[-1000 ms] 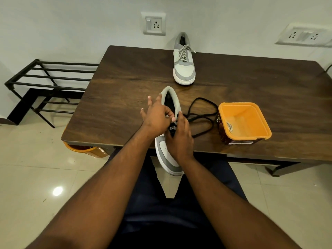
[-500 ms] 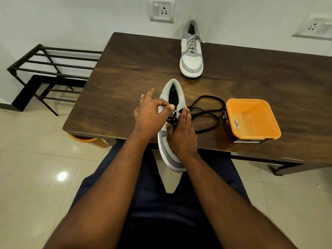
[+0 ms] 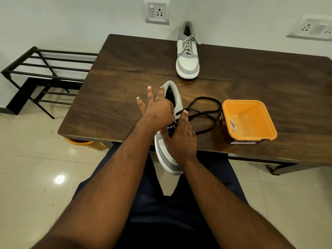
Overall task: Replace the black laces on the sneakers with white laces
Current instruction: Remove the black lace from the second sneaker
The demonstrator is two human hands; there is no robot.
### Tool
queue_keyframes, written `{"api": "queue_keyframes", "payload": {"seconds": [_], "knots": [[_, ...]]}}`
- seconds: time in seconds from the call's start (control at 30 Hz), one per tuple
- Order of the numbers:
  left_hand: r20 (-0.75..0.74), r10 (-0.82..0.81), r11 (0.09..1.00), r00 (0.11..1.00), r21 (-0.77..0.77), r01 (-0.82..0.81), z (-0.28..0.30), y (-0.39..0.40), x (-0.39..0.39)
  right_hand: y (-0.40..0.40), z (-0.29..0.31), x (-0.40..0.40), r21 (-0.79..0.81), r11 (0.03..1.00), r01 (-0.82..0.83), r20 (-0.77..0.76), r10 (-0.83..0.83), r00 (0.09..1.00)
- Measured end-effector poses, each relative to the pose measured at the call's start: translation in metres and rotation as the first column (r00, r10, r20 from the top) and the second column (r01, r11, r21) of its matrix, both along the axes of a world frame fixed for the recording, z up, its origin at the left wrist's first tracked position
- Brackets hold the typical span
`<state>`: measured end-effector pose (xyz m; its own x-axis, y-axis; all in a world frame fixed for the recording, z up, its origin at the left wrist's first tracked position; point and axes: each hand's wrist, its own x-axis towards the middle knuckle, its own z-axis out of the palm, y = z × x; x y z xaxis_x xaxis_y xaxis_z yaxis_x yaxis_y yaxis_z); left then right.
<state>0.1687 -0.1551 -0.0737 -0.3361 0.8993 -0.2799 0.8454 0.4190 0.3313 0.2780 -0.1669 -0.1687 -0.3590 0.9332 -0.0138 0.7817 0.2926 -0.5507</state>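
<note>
The left hand (image 3: 158,110) pinches the thin black lace (image 3: 201,114) at the eyelets, its other fingers splayed. The right hand (image 3: 181,141), fingers straight, presses the smooth grey-and-white sneaker (image 3: 162,150) over the wood-grain table (image 3: 125,78) edge. Right of the pinch, lace loops reach a square orange plastic tub (image 3: 251,103).

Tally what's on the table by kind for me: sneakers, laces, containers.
Sneakers: 2, the near sneaker under both hands and the far sneaker with pale laces.
Loose black lace: 1, the black lace trailing toward the tub.
Containers: 1, the orange tub with a white lace inside.
White laces in the tub: 1 visible.
Total: 5.
</note>
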Motion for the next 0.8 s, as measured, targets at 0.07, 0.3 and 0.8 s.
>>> {"api": "queue_keyframes", "payload": {"seconds": [0.07, 0.3, 0.8], "knots": [[0.109, 0.029, 0.999, 0.994, 0.026, -0.032, -0.001, 0.001, -0.001, -0.001, 0.001, 0.000, -0.002, 1.000, 0.001, -0.006, -0.001, 1.000], [0.700, -0.048, 0.864, 0.713, 0.387, -0.321, -0.016, -0.051, -0.018, 0.004, -0.001, -0.002, -0.017, 1.000, 0.003, 0.014, -0.003, 1.000], [0.136, 0.143, 0.922, 0.980, 0.341, -0.182, -0.020, -0.032, 0.005, 0.002, 0.001, -0.001, -0.009, 1.000, -0.018, 0.019, 0.018, 1.000]]}}
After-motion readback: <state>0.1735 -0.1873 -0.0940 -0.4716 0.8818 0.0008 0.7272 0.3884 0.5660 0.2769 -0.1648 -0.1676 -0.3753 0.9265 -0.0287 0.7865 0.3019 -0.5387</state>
